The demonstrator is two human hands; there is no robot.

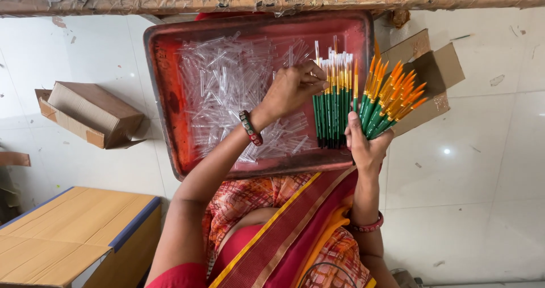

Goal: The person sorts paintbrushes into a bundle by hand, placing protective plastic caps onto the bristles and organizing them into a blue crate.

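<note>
Two bunches of green-handled paintbrushes (363,103) stand fanned in the right hand (366,146), over the right edge of the red tray. The brushes have orange tips. The bunch nearer the tray (332,103) carries clear caps on its tips; the outer bunch (392,98) has bare orange tips. The right hand is closed firmly around the lower ends of the handles, fingers wrapped, with the thumb side toward the tray.

The left hand (292,89) reaches across the tray, and its fingertips (319,78) pinch at the top of the capped bunch. The grip is narrow; whether a clear cap sits between the fingertips cannot be told. A beaded bracelet (250,128) circles the left wrist, and a red bangle (368,225) circles the right wrist.

The red tray (164,89) is rectangular and worn, and rests on the person's lap. A loose heap of clear plastic caps (227,89) fills most of it.

An open brown cardboard box (437,75) lies just beside the tray behind the outer bunch. A second cardboard box (91,115) lies on the pale tiled floor (482,180), well apart on the other side. A tan carton with a blue edge (74,231) sits near the lower corner. The person wears an orange patterned garment with a red drape (284,231).
</note>
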